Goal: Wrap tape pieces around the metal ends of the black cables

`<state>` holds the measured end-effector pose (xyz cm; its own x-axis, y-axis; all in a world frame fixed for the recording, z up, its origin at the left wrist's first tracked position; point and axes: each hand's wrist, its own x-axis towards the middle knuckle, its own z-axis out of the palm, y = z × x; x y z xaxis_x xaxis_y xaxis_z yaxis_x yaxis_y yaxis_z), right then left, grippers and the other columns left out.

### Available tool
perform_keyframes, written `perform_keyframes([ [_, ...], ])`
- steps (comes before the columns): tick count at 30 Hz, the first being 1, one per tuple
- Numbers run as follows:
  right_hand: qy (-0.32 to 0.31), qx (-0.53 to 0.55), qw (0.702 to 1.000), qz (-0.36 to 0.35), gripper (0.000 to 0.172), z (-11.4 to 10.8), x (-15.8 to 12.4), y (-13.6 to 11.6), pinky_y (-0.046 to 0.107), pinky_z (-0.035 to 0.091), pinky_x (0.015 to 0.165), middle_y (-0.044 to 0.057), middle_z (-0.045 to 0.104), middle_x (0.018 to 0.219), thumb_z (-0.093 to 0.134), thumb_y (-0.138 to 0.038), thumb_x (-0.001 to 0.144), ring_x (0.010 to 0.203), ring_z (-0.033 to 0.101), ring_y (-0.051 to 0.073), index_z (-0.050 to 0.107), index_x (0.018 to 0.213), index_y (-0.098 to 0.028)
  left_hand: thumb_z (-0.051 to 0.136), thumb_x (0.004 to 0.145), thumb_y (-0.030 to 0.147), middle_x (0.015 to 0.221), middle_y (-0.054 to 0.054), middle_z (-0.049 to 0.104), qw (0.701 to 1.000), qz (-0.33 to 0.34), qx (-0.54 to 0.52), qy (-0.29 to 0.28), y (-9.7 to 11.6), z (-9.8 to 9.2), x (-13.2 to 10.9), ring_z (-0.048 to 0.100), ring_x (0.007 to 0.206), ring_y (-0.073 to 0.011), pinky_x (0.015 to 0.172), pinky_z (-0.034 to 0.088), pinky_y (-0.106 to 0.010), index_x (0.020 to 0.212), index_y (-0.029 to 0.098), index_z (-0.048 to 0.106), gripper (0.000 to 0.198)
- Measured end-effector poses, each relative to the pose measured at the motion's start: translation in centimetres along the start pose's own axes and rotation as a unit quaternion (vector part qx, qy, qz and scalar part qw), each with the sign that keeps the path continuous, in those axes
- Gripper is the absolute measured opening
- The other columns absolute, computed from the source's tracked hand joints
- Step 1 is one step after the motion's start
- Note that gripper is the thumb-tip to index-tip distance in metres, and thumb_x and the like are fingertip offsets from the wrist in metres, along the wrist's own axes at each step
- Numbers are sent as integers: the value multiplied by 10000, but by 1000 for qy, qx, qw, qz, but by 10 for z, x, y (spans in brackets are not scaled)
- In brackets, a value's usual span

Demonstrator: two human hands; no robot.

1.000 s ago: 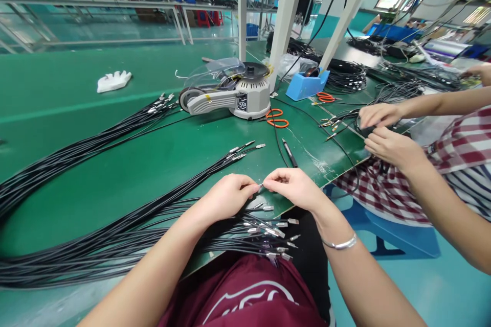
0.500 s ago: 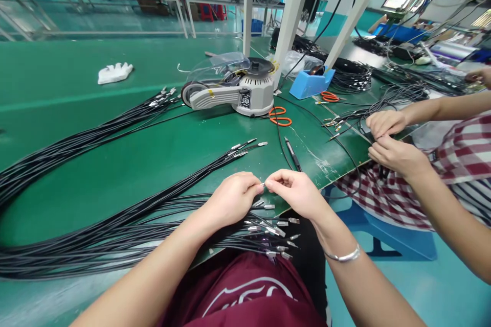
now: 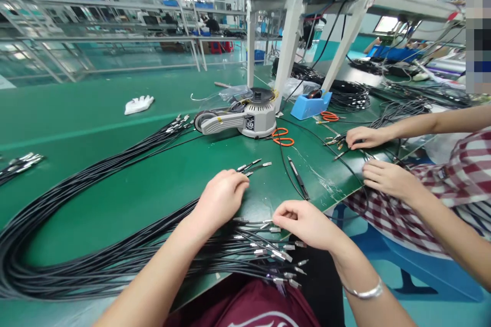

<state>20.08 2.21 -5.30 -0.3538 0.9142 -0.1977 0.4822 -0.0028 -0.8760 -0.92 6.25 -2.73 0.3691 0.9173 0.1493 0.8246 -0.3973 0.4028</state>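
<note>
My left hand (image 3: 221,198) reaches over the upper bunch of black cables (image 3: 157,232), its thumb and fingers closed at a cable end. Silver-tipped ends (image 3: 253,165) stick out just past those fingers. Lower right, my right hand (image 3: 307,222) is pinched at the metal tip of a black cable (image 3: 257,222). Below it lies a spread of loose cables with silver plugs (image 3: 282,254) at the table's near edge. Part of both bunches is hidden under my left hand and forearm.
A grey tape dispenser (image 3: 257,118) stands ahead, with orange-handled scissors (image 3: 283,137) and a black pen-like tool (image 3: 298,178) nearby. Farther right is a blue tape holder (image 3: 310,106). A co-worker's hands (image 3: 387,179) handle cables at the right. A white glove (image 3: 138,104) lies far left.
My hands were together, pinching a small metal cable end. They have parted, left toward the upper bunch, right toward the lower plugs. The co-worker's hands have also separated. The view has tilted up.
</note>
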Motion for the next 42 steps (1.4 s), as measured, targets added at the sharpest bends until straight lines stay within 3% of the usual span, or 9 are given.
perform_keyframes([
  [6, 40, 56, 998, -7, 332, -17, 8, 0, 281, 476, 658, 53, 686, 726, 505, -404, 850, 676, 620, 166, 671, 716, -150, 470, 858, 182, 805, -101, 607, 991, -6, 124, 49, -16, 14, 19, 541, 827, -233, 748, 431, -339, 772, 150, 664, 215],
  [11, 94, 165, 982, -16, 304, -34, 30, -4, 258, 464, 612, 44, 675, 683, 600, -423, 784, 634, 614, 143, 688, 747, -134, 409, 903, 246, 863, -65, 652, 993, -6, 16, 113, -12, 13, 0, 579, 833, -205, 772, 459, -328, 903, 184, 627, 227],
  [15, 185, 321, 929, -11, 247, -52, 81, -21, 228, 471, 570, 62, 701, 739, 719, -358, 672, 621, 619, 124, 699, 771, -133, 457, 871, 326, 904, -16, 695, 976, -86, -168, 109, -11, 12, -16, 637, 842, -185, 776, 501, -297, 897, 239, 641, 206],
  [22, 257, 370, 892, 48, 289, -87, 192, -67, 181, 478, 500, 77, 671, 768, 619, -391, 802, 566, 594, 81, 631, 758, -106, 474, 827, 393, 862, -33, 714, 957, -95, -262, 74, -12, 12, -19, 659, 817, -211, 801, 520, -317, 839, 260, 712, 273],
  [28, 278, 363, 886, 75, 242, -100, 229, -88, 306, 537, 655, 53, 621, 973, 536, -310, 899, 772, 620, 144, 575, 1053, -128, 514, 811, 353, 874, -12, 712, 951, -92, -282, 90, -18, 15, -19, 655, 848, -204, 797, 519, -306, 823, 274, 698, 200],
  [32, 308, 353, 882, 51, 227, -99, 219, -98, 320, 534, 694, 68, 615, 1009, 549, -273, 891, 816, 617, 156, 575, 1057, -121, 524, 816, 330, 874, -15, 708, 950, -85, -276, 117, -18, 18, -21, 651, 847, -197, 801, 515, -312, 853, 261, 701, 193],
  [35, 325, 347, 880, 13, 122, -82, 185, -93, 216, 507, 659, 39, 636, 853, 585, -236, 854, 701, 597, 92, 615, 875, -119, 534, 820, 306, 900, -19, 706, 945, -94, -283, 132, -15, 18, -23, 644, 867, -187, 830, 500, -313, 894, 246, 703, 194],
  [39, 271, 333, 901, -62, 166, -29, 107, -64, 212, 497, 651, 17, 662, 805, 679, -323, 750, 712, 604, 107, 649, 786, -164, 547, 825, 305, 948, -24, 698, 932, -111, -312, 147, -10, 19, -22, 632, 882, -171, 831, 490, -300, 963, 229, 691, 213],
  [42, 268, 304, 913, -39, 235, 16, 61, -42, 253, 503, 664, 30, 667, 806, 691, -379, 719, 740, 613, 140, 652, 822, -172, 551, 825, 305, 920, -25, 695, 929, -105, -320, 155, -6, 21, -21, 629, 850, -163, 799, 493, -285, 962, 229, 696, 213],
])
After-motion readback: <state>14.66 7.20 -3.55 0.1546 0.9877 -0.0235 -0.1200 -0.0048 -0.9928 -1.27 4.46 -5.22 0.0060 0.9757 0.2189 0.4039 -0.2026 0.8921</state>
